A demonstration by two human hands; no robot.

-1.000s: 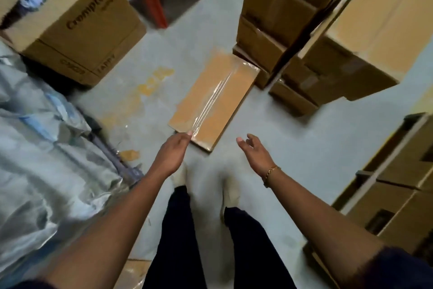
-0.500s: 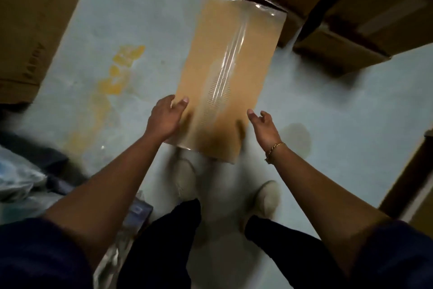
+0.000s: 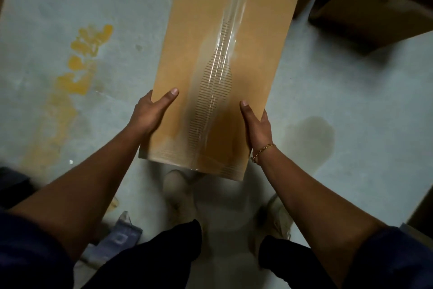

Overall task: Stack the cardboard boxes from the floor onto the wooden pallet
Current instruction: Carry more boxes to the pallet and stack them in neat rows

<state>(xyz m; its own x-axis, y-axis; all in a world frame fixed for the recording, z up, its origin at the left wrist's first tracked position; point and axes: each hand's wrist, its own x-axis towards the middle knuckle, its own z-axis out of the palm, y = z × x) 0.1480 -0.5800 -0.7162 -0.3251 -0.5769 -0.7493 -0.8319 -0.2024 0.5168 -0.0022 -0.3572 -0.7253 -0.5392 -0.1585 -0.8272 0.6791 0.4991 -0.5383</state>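
Off to the left, a blotchy yellow paint stain (image 3: 82, 61) marks the pale grey concrete floor (image 3: 46, 19), and lower down a crumpled blue-grey scrap of wrapping (image 3: 119, 234) lies beside the person's dark trouser leg. The left hand (image 3: 150, 115) grips the left long edge of a long, flat tan cardboard box (image 3: 206, 42). Its thumb is laid flat on the top face and its fingers are tucked under the edge, out of sight.

The box is sealed with a glossy strip of clear tape down its middle. It is held out in front of the person, its near end raised above a pair of pale shoes (image 3: 180, 185). Its far end runs out of the top of the view, so whether that end rests on anything I cannot tell.

The right hand (image 3: 257, 127) clasps the opposite long edge the same way, thumb on top and fingers curled beneath. A gold chain bracelet (image 3: 263, 151) sits at that wrist.

Further right, a darker damp-looking patch (image 3: 307, 134) shows on the floor. In the upper right corner stand large brown cardboard cartons (image 3: 363, 14), in shadow and rather blurred.
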